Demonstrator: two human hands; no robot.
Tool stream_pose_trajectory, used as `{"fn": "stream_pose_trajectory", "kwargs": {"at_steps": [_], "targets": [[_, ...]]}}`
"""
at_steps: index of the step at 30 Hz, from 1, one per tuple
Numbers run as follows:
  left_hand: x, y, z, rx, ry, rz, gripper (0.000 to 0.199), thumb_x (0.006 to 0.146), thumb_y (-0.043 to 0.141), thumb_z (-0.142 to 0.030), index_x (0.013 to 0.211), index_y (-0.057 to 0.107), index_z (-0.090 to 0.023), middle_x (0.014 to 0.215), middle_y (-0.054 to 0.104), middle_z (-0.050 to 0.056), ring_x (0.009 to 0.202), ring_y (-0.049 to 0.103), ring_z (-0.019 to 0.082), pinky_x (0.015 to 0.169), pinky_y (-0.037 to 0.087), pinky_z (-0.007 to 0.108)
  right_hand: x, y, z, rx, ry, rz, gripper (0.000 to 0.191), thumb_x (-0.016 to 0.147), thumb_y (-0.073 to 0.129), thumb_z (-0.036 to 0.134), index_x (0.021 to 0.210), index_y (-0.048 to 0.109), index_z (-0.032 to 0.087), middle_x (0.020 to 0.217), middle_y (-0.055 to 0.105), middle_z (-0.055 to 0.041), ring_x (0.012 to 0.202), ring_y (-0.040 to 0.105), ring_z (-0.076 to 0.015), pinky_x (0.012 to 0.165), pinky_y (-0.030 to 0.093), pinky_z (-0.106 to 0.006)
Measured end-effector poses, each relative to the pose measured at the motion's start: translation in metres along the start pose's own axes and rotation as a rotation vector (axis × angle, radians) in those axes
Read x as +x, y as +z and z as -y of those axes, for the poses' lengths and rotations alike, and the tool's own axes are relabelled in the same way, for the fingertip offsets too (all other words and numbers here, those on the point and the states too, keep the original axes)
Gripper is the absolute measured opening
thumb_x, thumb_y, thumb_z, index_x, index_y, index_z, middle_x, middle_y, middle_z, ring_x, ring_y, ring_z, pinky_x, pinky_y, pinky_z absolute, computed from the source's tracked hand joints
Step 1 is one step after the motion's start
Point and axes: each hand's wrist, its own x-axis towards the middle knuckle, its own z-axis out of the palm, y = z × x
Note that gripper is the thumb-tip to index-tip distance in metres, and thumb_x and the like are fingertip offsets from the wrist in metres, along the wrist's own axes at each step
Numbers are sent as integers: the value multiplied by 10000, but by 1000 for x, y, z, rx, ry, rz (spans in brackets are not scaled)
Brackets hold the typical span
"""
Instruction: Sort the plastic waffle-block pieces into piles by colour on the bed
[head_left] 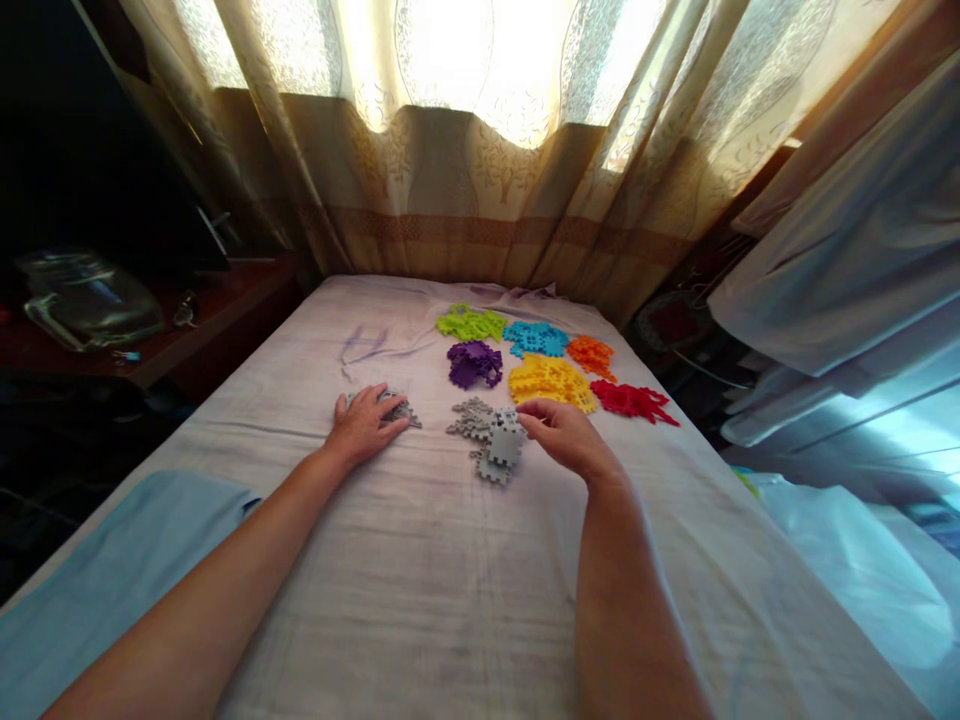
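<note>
My left hand (366,425) lies with fingers spread over a small heap of grey interlocking tiles (405,411), partly hiding it. My right hand (562,435) is closed in a pinch at the right side of a second grey pile. Between its fingertips is the edge of a light grey interlocking tile (507,416). Below that tile, square notched pieces (504,446) overlap one another. Darker grey tiles (471,418) with knobbed edges make up the pile's left part.
Behind the grey pile are purple tiles (474,365), lime green tiles (471,322), blue tiles (536,338), yellow tiles (551,383), orange tiles (591,356) and red tiles (634,400). All lie on a sheet-covered surface (420,600). A light blue cloth (142,560) lies at left.
</note>
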Motion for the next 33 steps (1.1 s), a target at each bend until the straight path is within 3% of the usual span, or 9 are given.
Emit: {"fn": "stream_pose_trajectory", "kwargs": {"at_steps": [5,8,11,16,18,23,27,30,33], "targets": [[-33,6,-2,-110,120,-205,283,839,621,-417,1082,704,-298,1395,583,79,1352,450,326,1123,238,626,-2,1,5,-8,-29,-12,257,844,553,321,986,735,208,968,749,-44,829,666,-182,780,498,-297],[-48,9,-12,-284,203,-319,210,865,583,-391,933,704,-234,1149,715,85,1129,621,258,1044,413,482,-3,1,10,-21,-26,-3,250,843,553,311,983,736,213,941,747,-37,813,660,-174,756,492,-285],[-61,8,-33,-471,223,-300,229,893,547,-391,862,683,-210,801,723,31,751,661,157,756,516,278,-4,5,22,-52,-42,46,242,834,574,317,974,737,205,917,741,-35,802,650,-168,723,476,-266],[-71,4,-68,-650,208,-255,259,901,544,-407,831,680,-199,705,684,-5,636,609,112,638,474,210,-10,24,47,-8,-115,321,247,798,633,317,976,742,185,817,710,-13,707,613,-145,639,436,-242],[-72,5,-72,-682,194,-250,274,902,542,-422,832,681,-195,704,686,-3,641,612,115,637,476,213,-11,33,54,-23,-167,381,170,796,625,280,870,751,193,717,674,10,654,582,-131,611,404,-234],[-67,10,-62,-647,211,-274,280,904,544,-446,898,685,-204,783,721,16,708,654,136,692,513,238,-9,42,59,-60,-231,346,137,794,591,212,732,712,192,589,573,39,587,500,-105,575,338,-219],[-56,7,-35,-445,229,-352,291,902,538,-424,1053,683,-222,1030,742,61,994,673,198,945,499,346,-5,29,43,-19,-146,261,168,794,550,261,716,677,182,595,557,36,576,481,-105,558,337,-219],[-45,2,-9,-215,36,-404,377,883,534,-399,1191,639,-208,1285,653,114,1227,570,266,1100,374,469,-1,14,21,22,-66,134,201,781,538,328,723,665,183,640,599,14,608,521,-125,579,380,-231],[-37,-3,11,-58,-226,-339,528,866,532,-423,1330,549,-170,1454,509,165,1368,429,330,1144,259,573,2,4,1,51,-20,52,205,766,541,349,706,655,189,661,629,1,628,549,-136,596,414,-236]]}}
